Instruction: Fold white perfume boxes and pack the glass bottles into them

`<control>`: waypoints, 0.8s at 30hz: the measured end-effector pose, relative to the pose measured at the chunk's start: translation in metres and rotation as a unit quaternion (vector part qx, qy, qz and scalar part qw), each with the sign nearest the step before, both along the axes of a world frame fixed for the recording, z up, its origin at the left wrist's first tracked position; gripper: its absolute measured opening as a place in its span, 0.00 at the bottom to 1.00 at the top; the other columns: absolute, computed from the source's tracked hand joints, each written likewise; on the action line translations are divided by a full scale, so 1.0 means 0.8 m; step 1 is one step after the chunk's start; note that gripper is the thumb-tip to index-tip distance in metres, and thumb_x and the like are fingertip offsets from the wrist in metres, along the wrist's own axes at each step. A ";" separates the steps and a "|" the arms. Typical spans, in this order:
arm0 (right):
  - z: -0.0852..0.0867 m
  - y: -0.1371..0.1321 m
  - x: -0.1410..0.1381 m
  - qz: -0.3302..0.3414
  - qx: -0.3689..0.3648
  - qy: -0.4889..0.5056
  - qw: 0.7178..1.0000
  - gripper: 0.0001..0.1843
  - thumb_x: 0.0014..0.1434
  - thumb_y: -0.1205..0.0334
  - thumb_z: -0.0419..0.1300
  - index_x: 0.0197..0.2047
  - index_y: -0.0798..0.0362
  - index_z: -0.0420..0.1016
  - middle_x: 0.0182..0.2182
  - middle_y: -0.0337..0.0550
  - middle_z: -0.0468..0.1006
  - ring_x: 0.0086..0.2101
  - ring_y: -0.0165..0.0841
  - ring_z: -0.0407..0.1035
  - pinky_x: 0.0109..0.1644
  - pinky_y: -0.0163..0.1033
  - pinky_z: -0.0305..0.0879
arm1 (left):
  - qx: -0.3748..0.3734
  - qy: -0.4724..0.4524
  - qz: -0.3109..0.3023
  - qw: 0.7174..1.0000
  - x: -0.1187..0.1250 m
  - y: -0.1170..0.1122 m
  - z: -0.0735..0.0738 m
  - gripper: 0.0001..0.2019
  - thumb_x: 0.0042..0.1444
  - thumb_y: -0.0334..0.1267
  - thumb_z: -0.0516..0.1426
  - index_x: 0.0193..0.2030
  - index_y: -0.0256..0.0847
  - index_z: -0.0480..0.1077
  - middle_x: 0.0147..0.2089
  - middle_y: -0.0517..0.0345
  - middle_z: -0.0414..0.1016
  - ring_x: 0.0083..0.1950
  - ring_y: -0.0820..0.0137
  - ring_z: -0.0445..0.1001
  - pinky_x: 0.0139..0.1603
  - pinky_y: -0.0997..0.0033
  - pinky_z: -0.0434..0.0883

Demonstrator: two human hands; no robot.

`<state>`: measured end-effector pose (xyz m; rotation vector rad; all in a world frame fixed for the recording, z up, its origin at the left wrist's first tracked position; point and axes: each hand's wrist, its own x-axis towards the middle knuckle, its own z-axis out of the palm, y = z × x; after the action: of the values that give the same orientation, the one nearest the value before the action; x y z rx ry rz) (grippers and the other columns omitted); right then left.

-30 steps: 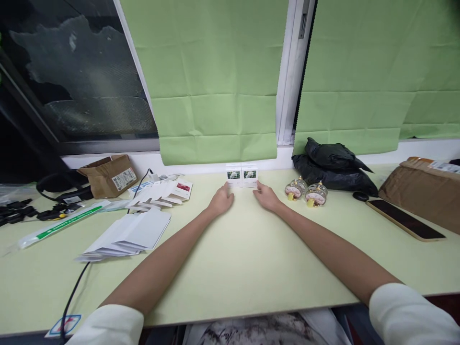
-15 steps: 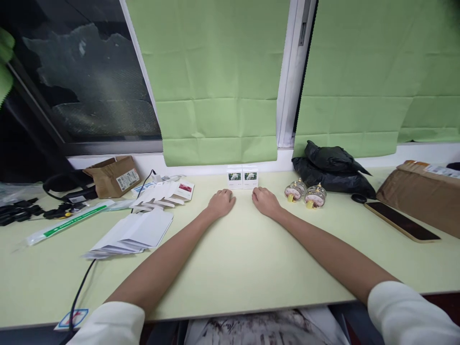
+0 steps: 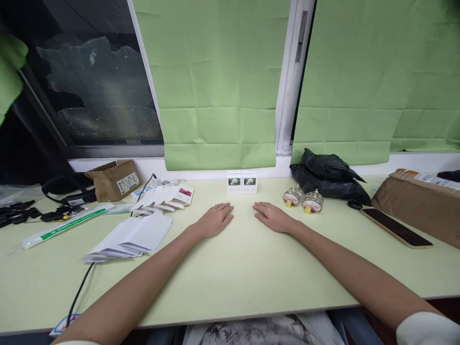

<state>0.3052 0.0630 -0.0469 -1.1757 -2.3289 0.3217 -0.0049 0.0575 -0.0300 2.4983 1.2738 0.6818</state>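
Note:
Two small white boxes, a left box (image 3: 235,184) and a right box (image 3: 249,184), stand upright side by side at the back of the table, each with a picture of white flowers. My left hand (image 3: 215,219) lies palm down on the table in front of the left box, fingers stretched out, holding nothing. Mirroring it, my right hand (image 3: 273,217) rests flat with fingers extended, apart from the right box. To the right of that hand sit two clear round ornaments, one jar-like (image 3: 293,196) and one beside it (image 3: 313,201), with gold tops and gold tags.
Flat white cartons (image 3: 131,235) and several folded ones (image 3: 161,197) lie at left, near a brown box (image 3: 114,180) and a green-striped plastic sleeve (image 3: 72,224). At right are black bags (image 3: 327,179), a phone (image 3: 395,227) and a large brown parcel (image 3: 419,203).
Both hands have drawn back from the two white boxes toward me. Their fingers, curled before, are now stretched out on the table. The view has tilted slightly.

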 end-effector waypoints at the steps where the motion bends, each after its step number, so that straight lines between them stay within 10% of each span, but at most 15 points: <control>1: 0.001 0.001 0.001 0.002 -0.001 -0.002 1.000 0.25 0.72 0.52 0.56 0.68 0.48 0.73 0.70 0.47 0.71 0.70 0.48 0.62 0.76 0.58 0.56 | -0.001 0.001 0.001 1.000 0.001 0.000 0.001 0.27 0.70 0.58 0.52 0.66 0.44 0.73 0.74 0.45 0.68 0.76 0.50 0.63 0.78 0.47 0.54; 9: 0.003 0.000 0.001 0.003 0.007 -0.023 1.000 0.26 0.74 0.50 0.53 0.69 0.49 0.71 0.70 0.49 0.70 0.71 0.47 0.61 0.76 0.58 0.56 | -0.003 0.075 -0.026 0.997 -0.034 0.009 0.027 0.25 0.70 0.56 0.53 0.66 0.49 0.73 0.71 0.49 0.72 0.73 0.53 0.69 0.74 0.55 0.63; 17: 0.006 -0.002 0.003 0.005 0.003 -0.072 0.997 0.32 0.76 0.46 0.46 0.73 0.55 0.67 0.72 0.55 0.66 0.72 0.49 0.58 0.77 0.58 0.54 | 0.149 0.320 0.371 0.859 -0.097 0.027 0.035 0.31 0.67 0.37 0.52 0.74 0.27 0.61 0.77 0.24 0.58 0.80 0.32 0.49 0.75 0.30 0.46; 24: 0.003 0.001 0.002 0.010 0.009 -0.063 0.998 0.31 0.76 0.45 0.47 0.72 0.53 0.68 0.72 0.53 0.66 0.72 0.49 0.58 0.76 0.58 0.55 | 0.058 0.372 0.341 0.861 -0.077 0.015 0.038 0.30 0.69 0.40 0.50 0.73 0.23 0.62 0.70 0.16 0.66 0.77 0.26 0.54 0.70 0.26 0.50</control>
<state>0.3071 0.0635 -0.0444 -1.1965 -2.4483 0.2383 -0.0663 0.0699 0.0005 2.4435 2.5129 -0.1730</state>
